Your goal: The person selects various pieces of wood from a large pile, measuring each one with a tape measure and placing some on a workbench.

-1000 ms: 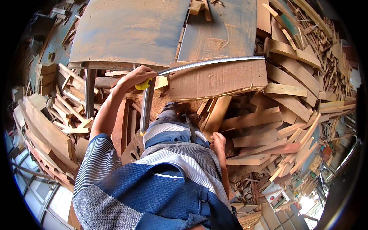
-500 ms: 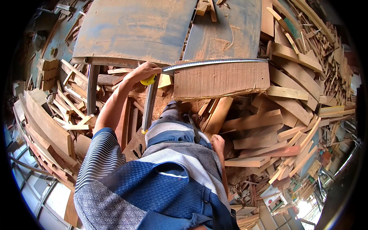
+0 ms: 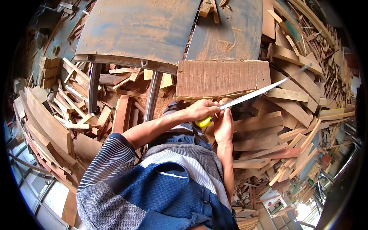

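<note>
In front of my body, my left hand (image 3: 200, 110) is closed around the yellow case of a tape measure (image 3: 205, 122). My right hand (image 3: 223, 126) meets it from the right, its fingers on the tape where the blade leaves the case. The pale steel blade (image 3: 257, 92) sticks out to the upper right, off the wood, and its far end is blurred. Just beyond my hands lies a thick reddish-brown wooden block (image 3: 223, 79) with a rough sawn face, at the near edge of the metal table.
A metal machine table (image 3: 134, 30) dusted with sawdust spans the far side, split by a long gap. Its metal leg (image 3: 153, 96) stands left of my body. Planks (image 3: 50, 122) are stacked at left, and a heap of offcuts (image 3: 293, 99) fills the right.
My left hand has brought the tape case down and right, toward my body. The blade has come off the block and now slants away. My right hand has risen to the tape.
</note>
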The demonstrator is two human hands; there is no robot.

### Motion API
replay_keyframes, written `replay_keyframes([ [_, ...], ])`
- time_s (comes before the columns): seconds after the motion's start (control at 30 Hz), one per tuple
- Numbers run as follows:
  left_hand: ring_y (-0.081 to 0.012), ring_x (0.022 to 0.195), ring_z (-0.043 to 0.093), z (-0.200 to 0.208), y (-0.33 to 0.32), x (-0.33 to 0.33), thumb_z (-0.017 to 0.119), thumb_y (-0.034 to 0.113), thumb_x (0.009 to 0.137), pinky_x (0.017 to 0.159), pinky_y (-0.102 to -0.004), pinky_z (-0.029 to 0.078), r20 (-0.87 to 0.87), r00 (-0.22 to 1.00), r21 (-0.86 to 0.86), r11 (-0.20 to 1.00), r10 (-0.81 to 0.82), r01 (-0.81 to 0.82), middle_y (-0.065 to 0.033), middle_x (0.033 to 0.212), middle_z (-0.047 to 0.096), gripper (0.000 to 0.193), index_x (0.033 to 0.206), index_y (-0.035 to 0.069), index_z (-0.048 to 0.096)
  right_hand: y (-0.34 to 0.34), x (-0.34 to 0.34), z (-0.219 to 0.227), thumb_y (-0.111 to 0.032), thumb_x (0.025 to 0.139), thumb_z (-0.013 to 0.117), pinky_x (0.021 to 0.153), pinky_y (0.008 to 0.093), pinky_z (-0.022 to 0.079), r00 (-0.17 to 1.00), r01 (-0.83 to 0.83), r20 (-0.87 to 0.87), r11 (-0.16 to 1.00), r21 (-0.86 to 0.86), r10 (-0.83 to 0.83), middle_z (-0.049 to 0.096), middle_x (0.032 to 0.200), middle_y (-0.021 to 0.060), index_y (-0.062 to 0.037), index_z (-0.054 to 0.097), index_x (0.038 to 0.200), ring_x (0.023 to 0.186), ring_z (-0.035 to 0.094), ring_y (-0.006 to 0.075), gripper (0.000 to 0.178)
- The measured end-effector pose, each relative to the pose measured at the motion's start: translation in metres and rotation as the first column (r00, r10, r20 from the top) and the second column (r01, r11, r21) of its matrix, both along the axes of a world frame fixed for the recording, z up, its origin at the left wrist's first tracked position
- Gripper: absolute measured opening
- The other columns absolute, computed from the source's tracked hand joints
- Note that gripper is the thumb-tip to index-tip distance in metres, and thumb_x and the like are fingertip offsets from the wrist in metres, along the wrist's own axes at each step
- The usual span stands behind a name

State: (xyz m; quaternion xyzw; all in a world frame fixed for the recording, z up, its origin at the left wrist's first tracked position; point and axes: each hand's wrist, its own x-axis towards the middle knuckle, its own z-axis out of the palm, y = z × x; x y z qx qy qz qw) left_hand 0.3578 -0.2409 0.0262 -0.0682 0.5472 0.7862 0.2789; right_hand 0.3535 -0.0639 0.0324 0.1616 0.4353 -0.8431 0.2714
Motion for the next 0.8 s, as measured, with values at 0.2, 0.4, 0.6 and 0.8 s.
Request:
replay_keyframes([
  [0.2, -0.0304, 0.087, 0.073, -0.013, 0.031, 0.014, 0.057, 0.044, 0.102, 0.078, -0.0417, 0.056, -0.13, 0.98, -0.311, 0.945, -0.149, 0.102, -0.0179, 0.09, 0.074, 0.042, 0.11, 0.006, 0.073, 0.013, 0.014, -0.012, -0.024, 0.105, 0.057, 0.095, 0.0356, 0.051, 0.993, 0.088, 0.066, 0.98, 0.178, -0.101, 0.07, 0.109, 0.0097, -0.0021, 0.066, 0.112, 0.103, 0.064, 0.0204, 0.024],
  [0.4, -0.0317, 0.095, 0.073, -0.017, -0.007, 0.025, 0.058, 0.047, 0.101, 0.084, -0.0415, 0.057, 0.005, 0.979, -0.637, 0.754, -0.206, 0.162, -0.0179, 0.103, 0.075, 0.045, 0.116, 0.007, 0.073, 0.025, 0.03, -0.007, -0.03, 0.105, 0.058, 0.082, 0.0334, 0.054, 0.97, 0.214, -0.021, 0.813, 0.541, -0.241, 0.07, 0.09, 0.0084, -0.0034, 0.063, 0.105, 0.088, 0.066, 0.0179, 0.027],
  [0.6, -0.0193, 0.088, 0.066, -0.093, -0.093, 0.057, 0.083, 0.039, 0.085, 0.076, -0.0342, 0.055, -0.15, 0.819, -0.726, 0.501, 0.554, -0.471, -0.0192, 0.111, 0.068, 0.07, 0.13, -0.005, 0.053, 0.086, 0.066, -0.024, -0.035, 0.105, 0.059, 0.075, 0.0321, 0.051, 0.903, 0.386, -0.038, 0.771, 0.506, -0.428, 0.061, 0.083, 0.0017, -0.007, 0.061, 0.1, 0.078, 0.06, 0.0152, 0.029],
  [0.8, -0.0213, 0.112, 0.066, -0.135, -0.097, 0.009, 0.072, 0.035, 0.094, 0.094, -0.0383, 0.056, 0.418, 0.809, 0.113, 0.86, 0.413, -0.497, -0.0095, 0.125, 0.066, 0.053, 0.135, 0.006, 0.055, 0.096, 0.106, -0.008, -0.041, 0.108, 0.049, 0.073, 0.0336, 0.049, 0.884, 0.352, 0.321, 0.936, 0.024, -0.341, 0.053, 0.082, 0.0021, -0.0105, 0.054, 0.106, 0.074, 0.051, 0.0166, 0.031],
])
